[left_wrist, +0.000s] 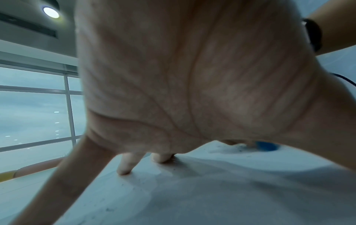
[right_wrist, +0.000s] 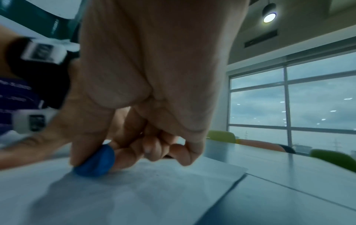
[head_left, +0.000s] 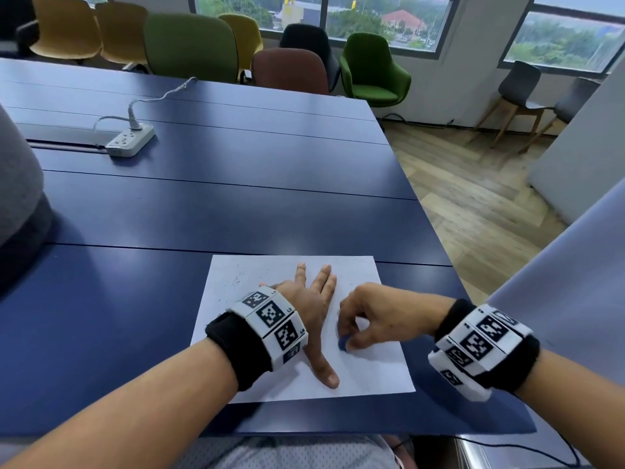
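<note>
A white sheet of paper lies near the front edge of the blue table. My left hand lies flat on the sheet with fingers spread, pressing it down; in the left wrist view its fingertips touch the paper. My right hand pinches a small blue eraser between thumb and fingers, its lower end on the sheet. In the right wrist view the blue eraser sits on the paper. Dark crumbs speckle the sheet's far left part.
A white power strip with a plugged cable sits at the far left of the table. A grey object stands at the left edge. Coloured chairs line the far side. The table's right edge meets wooden floor.
</note>
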`<state>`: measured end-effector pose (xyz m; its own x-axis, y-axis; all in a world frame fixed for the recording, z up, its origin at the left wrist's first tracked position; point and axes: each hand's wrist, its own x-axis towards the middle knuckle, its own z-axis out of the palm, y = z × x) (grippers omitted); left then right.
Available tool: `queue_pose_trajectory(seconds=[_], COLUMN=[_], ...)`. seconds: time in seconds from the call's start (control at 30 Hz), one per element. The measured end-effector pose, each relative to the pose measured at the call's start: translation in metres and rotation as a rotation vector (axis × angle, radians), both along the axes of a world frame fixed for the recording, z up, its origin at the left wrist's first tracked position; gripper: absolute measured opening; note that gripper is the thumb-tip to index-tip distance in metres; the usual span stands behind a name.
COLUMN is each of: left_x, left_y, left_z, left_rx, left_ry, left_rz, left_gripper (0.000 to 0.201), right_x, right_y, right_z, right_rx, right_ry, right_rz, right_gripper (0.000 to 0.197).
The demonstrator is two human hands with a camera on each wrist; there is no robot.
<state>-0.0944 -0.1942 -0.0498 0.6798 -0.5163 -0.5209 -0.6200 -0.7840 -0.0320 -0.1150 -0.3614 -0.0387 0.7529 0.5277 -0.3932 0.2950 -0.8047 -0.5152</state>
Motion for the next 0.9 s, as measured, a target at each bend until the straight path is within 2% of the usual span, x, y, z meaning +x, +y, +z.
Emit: queue_pose_trajectory(seconds=[0.07, 0.2, 0.33, 0.37, 0.5, 0.67, 0.9], left_x=[0.001, -0.001, 0.0, 0.001, 0.0, 0.002, 0.0], left_y=[0.0, 0.001, -0.001, 0.0, 0.003, 0.002, 0.023], left_z=[0.0, 0.0, 0.0, 0.0, -0.002, -0.001, 0.001], left_rx=[0.005, -0.021, 0.005, 0.0, -0.035, -0.025, -0.087], left_ry=[0.0, 0.002, 0.003, 0.007, 0.006, 0.03, 0.107], left_rz=[-0.004, 0.003, -0.016, -0.017, -0.013, -0.008, -0.01], left_gripper=[0.16, 0.16, 0.159, 0.158, 0.156, 0.157, 0.151], right_x=[0.003, 0.013, -0.011, -0.009, 0.01, -0.012, -0.018], right_y=[0.001, -0.006, 0.008, 0.009, -0.001, 0.014, 0.013], right_z=[0.002, -0.002, -0.002, -0.001, -0.002, -0.008, -0.008], right_rx=[-0.023, 0.018, 0.011, 0.003, -0.037, -0.031, -0.069], right_ry=[0.011, -0.183, -0.014, -0.017, -0.235, -0.186, -0.245], right_rz=[0.01, -0.154, -0.007, -0.009, -0.13, -0.055, -0.11], right_gripper=[0.009, 0.013, 0.012, 0.013, 0.012, 0.016, 0.02])
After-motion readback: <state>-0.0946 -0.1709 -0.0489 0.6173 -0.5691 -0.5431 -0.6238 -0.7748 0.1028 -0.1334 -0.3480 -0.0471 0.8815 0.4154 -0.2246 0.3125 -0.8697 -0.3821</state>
